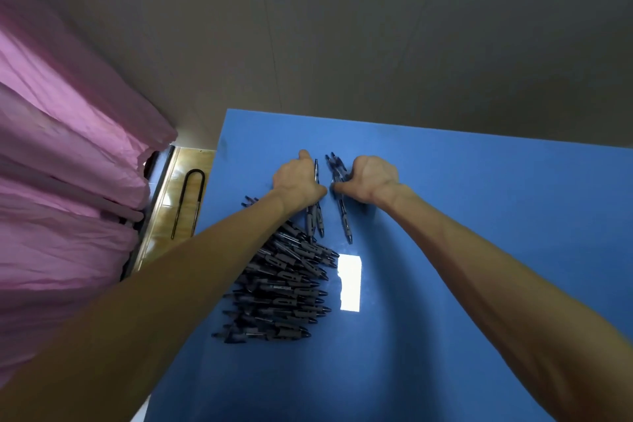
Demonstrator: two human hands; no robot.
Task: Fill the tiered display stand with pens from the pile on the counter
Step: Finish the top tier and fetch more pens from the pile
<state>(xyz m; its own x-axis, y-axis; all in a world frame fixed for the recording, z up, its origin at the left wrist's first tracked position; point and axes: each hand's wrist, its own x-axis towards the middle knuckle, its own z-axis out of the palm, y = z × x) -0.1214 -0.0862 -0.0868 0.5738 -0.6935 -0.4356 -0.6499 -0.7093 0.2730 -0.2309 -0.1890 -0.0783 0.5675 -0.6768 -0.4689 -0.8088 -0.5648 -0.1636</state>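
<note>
Hiding part of the pile of pens (281, 288), the left forearm crosses over its left side, so how far the heap runs that way cannot be told, and the fingers of both hands are tucked under the palms, out of sight. No tiered stand shows anywhere in the view. Both arms reach straight out over the blue surface (479, 216), backs of the hands turned up, the two hands close together but apart at the far middle of the surface. The left hand (297, 181) curls over a few pens (315, 216) whose grip ends stick out toward the near side below the wrist. The right hand (371, 180) curls over another small bunch (339, 188), with clip ends showing at the far side and one pen trailing near; how tightly either hand grips is hard to judge. The pens are dark, with black rubber grips and pointed tips, and those in the pile lie roughly parallel, tips to the right, on the near left part of the surface. A bright patch of reflected light (349, 283) sits just right of the pile. Pink cloth (61, 164) hangs at the left, beside a black U-shaped rod (188, 202) on a wooden floor.
</note>
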